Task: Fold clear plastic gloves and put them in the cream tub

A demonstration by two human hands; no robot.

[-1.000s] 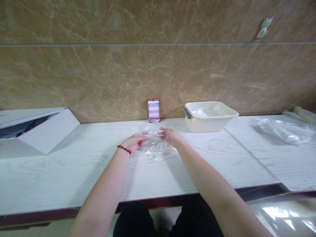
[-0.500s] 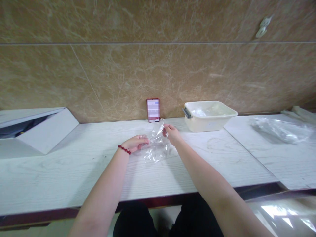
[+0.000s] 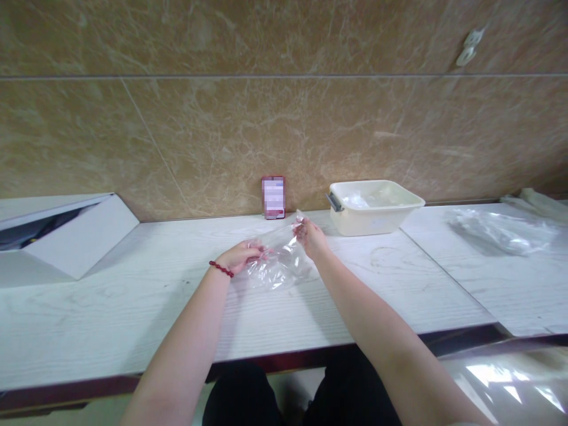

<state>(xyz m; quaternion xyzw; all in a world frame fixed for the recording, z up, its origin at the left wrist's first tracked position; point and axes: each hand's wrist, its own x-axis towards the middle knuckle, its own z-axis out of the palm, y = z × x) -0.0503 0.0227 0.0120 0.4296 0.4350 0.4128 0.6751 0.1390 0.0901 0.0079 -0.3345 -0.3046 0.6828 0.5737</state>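
Observation:
Between my hands, just above the white tabletop (image 3: 177, 313), stretches a clear plastic bag (image 3: 281, 263). My left hand (image 3: 243, 257), with a red bead bracelet at its wrist, is closed on the bag's left side. At the upper right corner my right hand (image 3: 309, 236) pinches the film between thumb and fingers. The film is see-through and crinkled, with bright glints on its lower part. I cannot tell whether anything is inside it.
A phone (image 3: 273, 198) leans on the brown tiled wall behind the bag. Right of it stands a cream plastic bin (image 3: 377, 220) with clear film inside. More clear plastic bags (image 3: 506, 232) lie far right. An open white box (image 3: 89, 239) is at left.
The bag is spread wider and flatter between my hands, its upper edge pulled toward the right. My right hand has risen slightly; the left hand stays nearly in place.

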